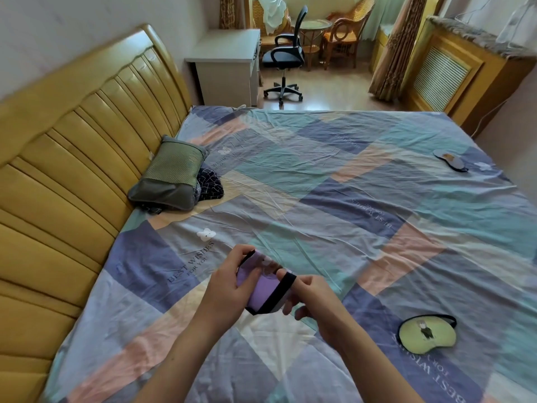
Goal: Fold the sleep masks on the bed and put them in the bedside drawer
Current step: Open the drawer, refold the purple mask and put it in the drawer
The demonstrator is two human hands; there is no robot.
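Green pillow (170,175) by the yellow headboard (72,158); beyond the bed, black office chair (286,53) beside white desk (229,62).

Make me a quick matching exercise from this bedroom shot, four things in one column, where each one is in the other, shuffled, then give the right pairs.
Things:
1. purple sleep mask
2. green sleep mask
3. blue sleep mask
4. grey pillow

Places:
A. against the headboard
B. flat on the bed's near right part
C. held in both hands
D. far right side of the bed

Pairs: 1-C, 2-B, 3-D, 4-A
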